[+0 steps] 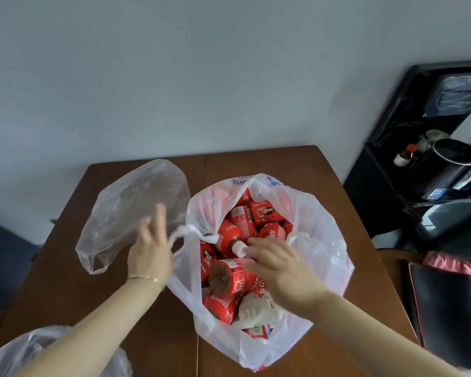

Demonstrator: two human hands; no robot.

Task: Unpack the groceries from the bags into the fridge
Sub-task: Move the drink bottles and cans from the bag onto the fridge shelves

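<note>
Since no fridge shows, I judge unpacking has barely begun. The surface (pixel 310 164) carries the white bag (pixel 318 227), whose right side sits near the surface's right edge. A clear bag (pixel 125 213) lies slack to its left, so open room is mostly overhead. Red juice bottles (pixel 229 278) fill the white bag. My left grip (pixel 150 254) hovers by the handle (pixel 181 234), fingers spread. My right grip (pixel 278 265) reaches in, fingers loosely straight. Next it should curl round the capped bottle (pixel 229 236) and lift it straight up.

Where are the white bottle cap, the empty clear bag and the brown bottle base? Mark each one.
white bottle cap (pixel 239 247): head view, on the cap's side.
clear bag (pixel 131 210): head view, on its crumpled middle.
brown bottle base (pixel 220 277): head view, on the centre of the round base.
</note>
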